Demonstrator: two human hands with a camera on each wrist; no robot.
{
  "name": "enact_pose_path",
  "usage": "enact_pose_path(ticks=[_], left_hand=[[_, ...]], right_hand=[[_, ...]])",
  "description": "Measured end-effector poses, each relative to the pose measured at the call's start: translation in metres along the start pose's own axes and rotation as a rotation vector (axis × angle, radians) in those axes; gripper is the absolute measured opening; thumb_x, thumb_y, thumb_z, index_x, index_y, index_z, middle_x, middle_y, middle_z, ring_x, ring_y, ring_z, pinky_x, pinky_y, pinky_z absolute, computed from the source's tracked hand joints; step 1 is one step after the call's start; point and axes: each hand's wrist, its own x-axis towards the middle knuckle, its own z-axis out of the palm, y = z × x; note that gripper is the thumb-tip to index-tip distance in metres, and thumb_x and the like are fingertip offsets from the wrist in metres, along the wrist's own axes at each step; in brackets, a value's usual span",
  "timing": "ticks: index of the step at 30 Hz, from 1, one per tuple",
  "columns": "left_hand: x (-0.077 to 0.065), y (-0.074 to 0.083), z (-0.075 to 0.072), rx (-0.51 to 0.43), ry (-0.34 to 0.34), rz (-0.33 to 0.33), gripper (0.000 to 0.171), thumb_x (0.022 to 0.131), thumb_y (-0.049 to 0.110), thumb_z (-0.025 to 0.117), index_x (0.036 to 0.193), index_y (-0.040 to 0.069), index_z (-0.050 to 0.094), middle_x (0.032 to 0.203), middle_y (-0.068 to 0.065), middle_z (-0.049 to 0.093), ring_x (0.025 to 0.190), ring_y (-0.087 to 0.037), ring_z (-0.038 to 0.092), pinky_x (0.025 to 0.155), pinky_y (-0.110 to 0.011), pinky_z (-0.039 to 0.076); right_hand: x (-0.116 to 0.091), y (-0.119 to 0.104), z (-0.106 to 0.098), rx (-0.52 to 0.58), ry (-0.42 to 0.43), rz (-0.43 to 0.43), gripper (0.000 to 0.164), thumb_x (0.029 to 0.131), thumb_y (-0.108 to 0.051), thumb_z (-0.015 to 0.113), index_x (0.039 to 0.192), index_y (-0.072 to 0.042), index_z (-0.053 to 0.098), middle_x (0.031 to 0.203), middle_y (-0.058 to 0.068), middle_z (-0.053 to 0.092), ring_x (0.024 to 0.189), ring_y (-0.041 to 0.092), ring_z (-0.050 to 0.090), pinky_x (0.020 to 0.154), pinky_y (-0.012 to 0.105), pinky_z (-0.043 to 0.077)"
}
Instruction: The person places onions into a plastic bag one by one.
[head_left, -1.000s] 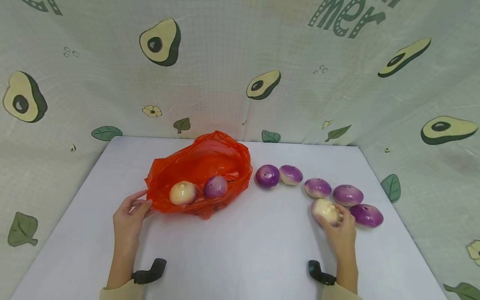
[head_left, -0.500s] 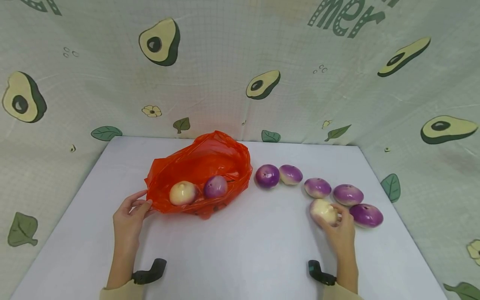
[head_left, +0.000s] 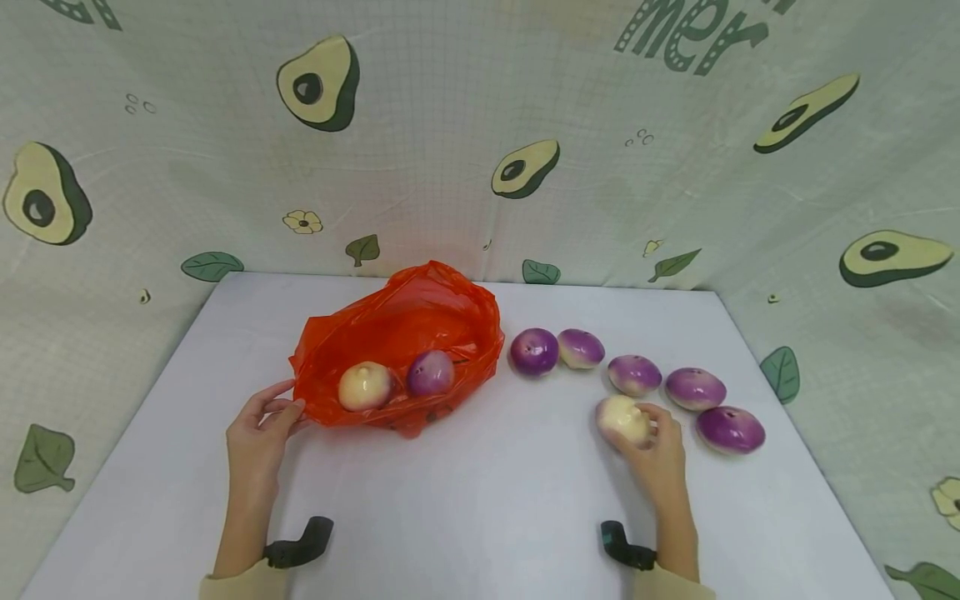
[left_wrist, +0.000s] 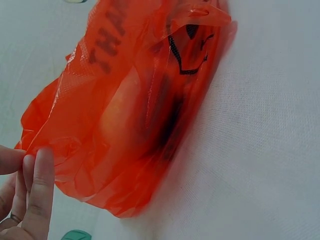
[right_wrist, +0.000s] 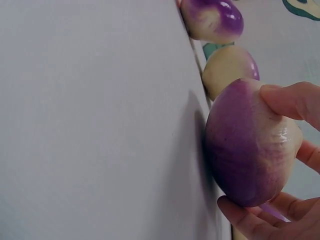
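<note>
An orange-red plastic bag (head_left: 375,337) lies with its mouth spread wide on the white table. Inside it sit a pale turnip (head_left: 364,387) and a purple one. My left hand (head_left: 258,425) pinches the bag's near left edge between thumb and fingers; the left wrist view shows the bag's thin film (left_wrist: 80,145) with dark print. My right hand (head_left: 660,454) grips a purple-and-white turnip (head_left: 621,418), thumb on one side and fingers on the other. In the right wrist view the held turnip (right_wrist: 250,145) appears close over the table, its shadow beside it.
Several more turnips lie on the table's right half: a purple turnip (head_left: 534,352) near the bag, others in a curve ending at the rightmost turnip (head_left: 731,430). A cloth backdrop (head_left: 435,100) printed with avocados rises behind the table (head_left: 465,517).
My right hand has moved a little to the left with the turnip, away from the rightmost turnips. The left hand and the bag have stayed in place.
</note>
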Motion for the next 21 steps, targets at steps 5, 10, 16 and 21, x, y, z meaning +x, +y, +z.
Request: enact_pose_path(ticks=[5, 10, 16, 21], left_hand=[[-0.001, 0.0, -0.001, -0.02, -0.006, -0.002, 0.049, 0.076, 0.049, 0.069, 0.121, 0.031, 0.06, 0.105, -0.004, 0.056, 0.087, -0.013, 0.066, 0.073, -0.011, 0.051], [-0.002, 0.0, 0.0, -0.03, -0.009, 0.003, 0.049, 0.076, 0.048, 0.07, 0.121, 0.031, 0.06, 0.105, -0.004, 0.056, 0.087, -0.013, 0.066, 0.072, -0.011, 0.051], [-0.003, 0.002, 0.002, -0.02, -0.012, 0.025, 0.049, 0.076, 0.049, 0.069, 0.121, 0.031, 0.06, 0.104, -0.005, 0.056, 0.086, -0.013, 0.067, 0.073, -0.011, 0.051], [-0.003, 0.002, 0.003, -0.038, -0.01, 0.033, 0.048, 0.077, 0.048, 0.069, 0.121, 0.03, 0.06, 0.104, -0.005, 0.055, 0.086, -0.014, 0.066, 0.072, -0.011, 0.051]], right_hand=[[-0.001, -0.006, 0.008, 0.026, -0.03, -0.015, 0.059, 0.077, -0.016, 0.074, 0.125, -0.001, 0.043, 0.119, 0.023, 0.041, 0.104, 0.028, 0.042, 0.082, 0.036, 0.04], [-0.001, -0.013, 0.016, 0.053, -0.066, -0.025, 0.06, 0.076, -0.017, 0.075, 0.126, -0.002, 0.044, 0.122, 0.021, 0.042, 0.106, 0.028, 0.042, 0.086, 0.04, 0.041], [0.002, -0.025, 0.022, 0.09, -0.07, -0.091, 0.061, 0.076, -0.017, 0.076, 0.126, -0.002, 0.045, 0.124, 0.02, 0.043, 0.105, 0.027, 0.044, 0.088, 0.043, 0.042], [0.006, -0.039, 0.023, 0.11, -0.058, -0.188, 0.06, 0.076, -0.016, 0.076, 0.126, -0.003, 0.045, 0.124, 0.017, 0.045, 0.104, 0.024, 0.047, 0.088, 0.046, 0.046]])
